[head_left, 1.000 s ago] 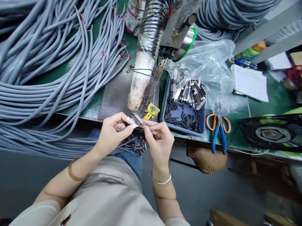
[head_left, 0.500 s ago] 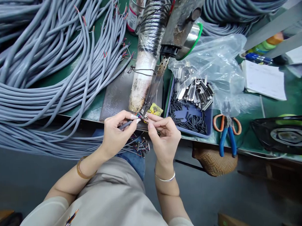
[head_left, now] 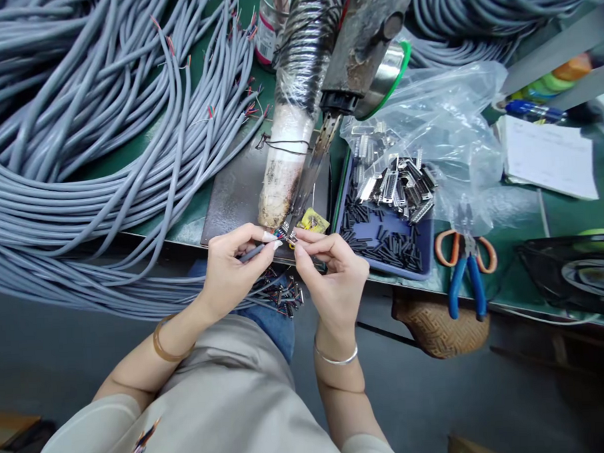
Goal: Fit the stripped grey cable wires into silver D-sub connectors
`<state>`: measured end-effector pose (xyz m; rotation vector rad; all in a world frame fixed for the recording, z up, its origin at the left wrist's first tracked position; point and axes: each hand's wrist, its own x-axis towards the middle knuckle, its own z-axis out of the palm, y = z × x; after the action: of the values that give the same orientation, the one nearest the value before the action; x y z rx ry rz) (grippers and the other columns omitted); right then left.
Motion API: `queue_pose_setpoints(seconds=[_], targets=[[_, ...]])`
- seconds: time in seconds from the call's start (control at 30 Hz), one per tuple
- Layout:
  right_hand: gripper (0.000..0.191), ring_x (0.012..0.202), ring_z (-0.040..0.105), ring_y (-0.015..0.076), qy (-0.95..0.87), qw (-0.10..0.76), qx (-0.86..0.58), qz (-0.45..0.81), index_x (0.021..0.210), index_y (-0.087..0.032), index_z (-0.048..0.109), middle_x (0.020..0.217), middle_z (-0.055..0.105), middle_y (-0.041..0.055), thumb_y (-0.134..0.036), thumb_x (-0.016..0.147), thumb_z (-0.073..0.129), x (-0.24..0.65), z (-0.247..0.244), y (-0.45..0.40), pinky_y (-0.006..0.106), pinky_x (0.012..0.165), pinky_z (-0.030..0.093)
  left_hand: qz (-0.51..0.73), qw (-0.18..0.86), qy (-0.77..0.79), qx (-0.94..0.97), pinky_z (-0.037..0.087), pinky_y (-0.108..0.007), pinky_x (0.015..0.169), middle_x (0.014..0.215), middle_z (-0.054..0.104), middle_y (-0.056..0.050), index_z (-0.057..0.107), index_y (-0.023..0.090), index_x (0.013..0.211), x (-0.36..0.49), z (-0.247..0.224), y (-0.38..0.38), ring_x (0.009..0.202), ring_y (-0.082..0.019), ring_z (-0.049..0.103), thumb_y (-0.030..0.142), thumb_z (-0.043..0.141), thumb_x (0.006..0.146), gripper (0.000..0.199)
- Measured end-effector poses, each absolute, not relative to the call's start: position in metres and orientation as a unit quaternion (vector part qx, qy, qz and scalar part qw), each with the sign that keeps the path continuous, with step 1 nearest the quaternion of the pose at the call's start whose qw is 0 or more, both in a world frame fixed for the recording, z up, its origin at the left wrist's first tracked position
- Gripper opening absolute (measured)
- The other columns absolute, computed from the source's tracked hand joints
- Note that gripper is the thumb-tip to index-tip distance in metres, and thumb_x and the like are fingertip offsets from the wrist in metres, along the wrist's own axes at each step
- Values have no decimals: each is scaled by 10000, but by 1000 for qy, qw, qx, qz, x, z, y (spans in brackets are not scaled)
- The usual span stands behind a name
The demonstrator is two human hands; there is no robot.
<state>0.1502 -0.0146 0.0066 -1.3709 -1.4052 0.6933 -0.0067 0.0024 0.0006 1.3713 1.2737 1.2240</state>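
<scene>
In the last second the connector (head_left: 288, 236) had been turned, its row of contacts going from a broad view to a slanted one, and had come close under the lower end of the soldering iron (head_left: 317, 167); the grey cable (head_left: 254, 252) had also come into sight, so the piece seemed set at the working point, though whether the iron touched it could not be told. The connector hung over the near edge of the dark plate (head_left: 231, 199), by the desk's (head_left: 512, 220) near edge; the left hand (head_left: 230, 268) was narrowed to a pinch on the cable, beside the coloured wires (head_left: 278, 233); the right hand (head_left: 336, 268) pinched the connector's right end, other fingers curled; the left forearm slanted inward; the right ran nearly straight ahead.
</scene>
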Motion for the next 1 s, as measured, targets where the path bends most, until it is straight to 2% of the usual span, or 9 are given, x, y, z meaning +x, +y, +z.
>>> queue_pose_setpoints(seconds=[0.17,0.3,0.53,0.83,1.0], targets=[[98,966,807,208,-580,518,-565,275,813,-239,685,1045,829,36,-224,901,724,148,10,-13,321,797,687,508,433,502,550,493,-196,581,735,728,-13,749,159,795,-6,5,4,594,-88,592,241,764,846,98],[82,957,806,206,-590,515,-566,258,824,-249,710,1038,831,25,-220,896,737,147,12,-13,342,843,686,513,451,490,542,505,-194,596,768,736,-20,748,157,822,-7,6,5,617,-90,613,267,773,852,117],[158,960,808,200,-588,511,-562,279,762,-232,649,1003,830,28,-205,893,733,151,9,-14,301,786,682,505,481,497,517,459,-177,532,737,706,-7,726,153,797,-8,2,4,557,-68,553,251,785,821,117],[114,908,812,184,-602,515,-557,250,787,-227,707,1000,835,13,-195,882,760,149,11,-11,270,744,675,507,415,501,566,415,-168,497,642,634,24,703,161,799,-5,0,4,520,-63,530,211,734,850,78],[103,931,808,176,-612,518,-552,228,809,-239,722,1011,833,-4,-187,889,761,148,11,-10,281,812,673,516,387,502,576,415,-170,502,632,620,29,697,160,804,-3,2,4,524,-64,540,210,721,868,85]])
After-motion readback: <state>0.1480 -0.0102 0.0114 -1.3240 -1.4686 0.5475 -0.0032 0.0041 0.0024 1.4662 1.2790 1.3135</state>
